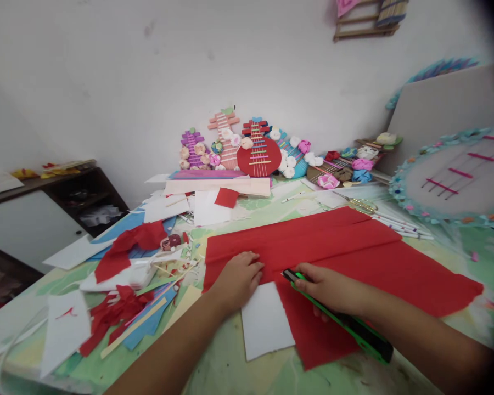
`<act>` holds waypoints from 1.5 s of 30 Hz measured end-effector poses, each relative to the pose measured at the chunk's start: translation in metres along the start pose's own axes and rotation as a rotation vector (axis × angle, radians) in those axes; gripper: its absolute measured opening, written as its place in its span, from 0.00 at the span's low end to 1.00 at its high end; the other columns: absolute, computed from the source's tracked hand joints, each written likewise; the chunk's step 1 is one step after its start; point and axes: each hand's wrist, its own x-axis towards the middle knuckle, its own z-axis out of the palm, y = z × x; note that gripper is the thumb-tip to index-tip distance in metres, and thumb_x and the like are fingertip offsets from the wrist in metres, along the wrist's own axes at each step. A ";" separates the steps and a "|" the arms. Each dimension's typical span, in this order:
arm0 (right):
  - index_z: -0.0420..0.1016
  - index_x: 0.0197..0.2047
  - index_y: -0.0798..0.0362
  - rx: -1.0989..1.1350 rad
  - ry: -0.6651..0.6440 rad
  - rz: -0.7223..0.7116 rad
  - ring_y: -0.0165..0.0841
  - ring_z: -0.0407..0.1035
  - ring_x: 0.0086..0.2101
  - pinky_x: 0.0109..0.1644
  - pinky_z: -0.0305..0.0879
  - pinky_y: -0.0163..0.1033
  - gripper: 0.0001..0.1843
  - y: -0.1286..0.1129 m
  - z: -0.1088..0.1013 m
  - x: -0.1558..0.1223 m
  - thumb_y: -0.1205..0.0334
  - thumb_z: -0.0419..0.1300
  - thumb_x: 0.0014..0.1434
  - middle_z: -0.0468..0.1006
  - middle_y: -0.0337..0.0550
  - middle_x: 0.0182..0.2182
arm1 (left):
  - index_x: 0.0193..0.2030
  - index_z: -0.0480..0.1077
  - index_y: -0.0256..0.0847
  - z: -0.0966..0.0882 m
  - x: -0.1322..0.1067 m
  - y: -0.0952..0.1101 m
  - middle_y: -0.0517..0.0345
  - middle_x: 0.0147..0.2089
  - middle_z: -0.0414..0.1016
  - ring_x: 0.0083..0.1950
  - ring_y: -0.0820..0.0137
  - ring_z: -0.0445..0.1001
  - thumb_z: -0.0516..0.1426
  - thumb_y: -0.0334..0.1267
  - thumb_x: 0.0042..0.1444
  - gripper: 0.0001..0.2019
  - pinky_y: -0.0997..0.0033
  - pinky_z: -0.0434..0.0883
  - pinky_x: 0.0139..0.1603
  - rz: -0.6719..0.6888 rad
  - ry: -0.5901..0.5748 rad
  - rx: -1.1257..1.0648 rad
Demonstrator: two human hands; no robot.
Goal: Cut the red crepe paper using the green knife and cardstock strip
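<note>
A large sheet of red crepe paper point(313, 241) lies across the table in front of me. My left hand point(241, 277) presses on its left part, fingers stretched out over the paper and the top of a white card point(267, 323). In my right hand point(329, 291) is a green and black utility knife point(354, 329), held at a slant with its tip end at the paper near the card's upper right corner. The blade itself is too small to make out clearly. To the right of the card, a flap of the red paper extends towards me.
Red scraps point(115, 312), coloured strips and white card pieces point(66, 326) clutter the table's left side. Scissors point(358, 204) lie at the back right. Decorated lute-shaped crafts point(259, 156) lean against the wall. A round craft point(456, 175) stands at right.
</note>
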 end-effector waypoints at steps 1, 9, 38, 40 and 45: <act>0.65 0.39 0.49 -0.040 -0.001 -0.018 0.27 0.63 0.14 0.16 0.57 0.31 0.13 0.000 0.001 0.001 0.51 0.46 0.58 0.66 0.35 0.19 | 0.49 0.67 0.38 0.003 -0.001 -0.002 0.50 0.54 0.64 0.55 0.63 0.60 0.48 0.34 0.59 0.13 0.61 0.55 0.57 0.007 -0.003 -0.012; 0.67 0.37 0.51 -0.377 0.161 -0.092 0.27 0.62 0.18 0.20 0.52 0.31 0.11 -0.009 0.004 0.013 0.56 0.47 0.57 0.71 0.38 0.23 | 0.53 0.64 0.39 0.008 -0.006 -0.004 0.51 0.58 0.60 0.59 0.60 0.56 0.48 0.38 0.59 0.16 0.53 0.51 0.59 0.031 -0.021 -0.096; 0.71 0.36 0.48 -0.563 0.153 -0.146 0.33 0.68 0.30 0.30 0.57 0.34 0.12 -0.015 0.003 0.004 0.57 0.47 0.57 0.76 0.40 0.32 | 0.51 0.66 0.36 -0.002 -0.009 -0.029 0.48 0.56 0.62 0.57 0.59 0.58 0.50 0.40 0.57 0.17 0.56 0.54 0.57 -0.114 -0.036 -0.027; 0.71 0.36 0.48 -0.558 0.150 -0.144 0.33 0.68 0.31 0.31 0.57 0.35 0.12 -0.014 0.003 0.004 0.57 0.47 0.57 0.76 0.40 0.33 | 0.52 0.65 0.36 -0.002 -0.009 -0.028 0.49 0.57 0.62 0.57 0.59 0.58 0.50 0.40 0.57 0.17 0.56 0.54 0.57 -0.120 -0.041 -0.021; 0.69 0.35 0.49 -0.583 0.155 -0.096 0.32 0.67 0.28 0.27 0.54 0.33 0.12 -0.020 0.005 0.002 0.56 0.47 0.57 0.75 0.41 0.31 | 0.52 0.65 0.37 0.000 -0.009 -0.031 0.49 0.56 0.62 0.57 0.59 0.58 0.51 0.39 0.56 0.17 0.56 0.54 0.57 -0.123 -0.037 -0.012</act>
